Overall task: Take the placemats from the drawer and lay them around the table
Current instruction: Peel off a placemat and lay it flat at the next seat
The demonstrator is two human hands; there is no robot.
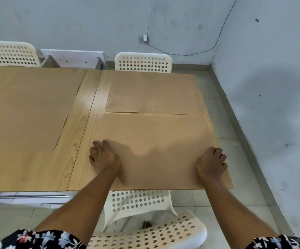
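Note:
A tan placemat (160, 141) lies flat on the near right part of the wooden table (84, 126). My left hand (103, 156) presses on its left edge, fingers spread and partly on the table. My right hand (211, 160) rests on the mat's right edge near the table's corner, fingers curled. Behind it lies a second placemat (154, 94) with a fine woven pattern, at the far right. A third large tan mat (25, 108) covers the table's left part.
White perforated chairs stand at the far side (143, 62), at the far left (9, 53) and right below me (145, 230). A white drawer unit (73, 58) sits beyond the table. Drawer handles (32, 196) show under the near edge. Grey walls close in behind and to the right.

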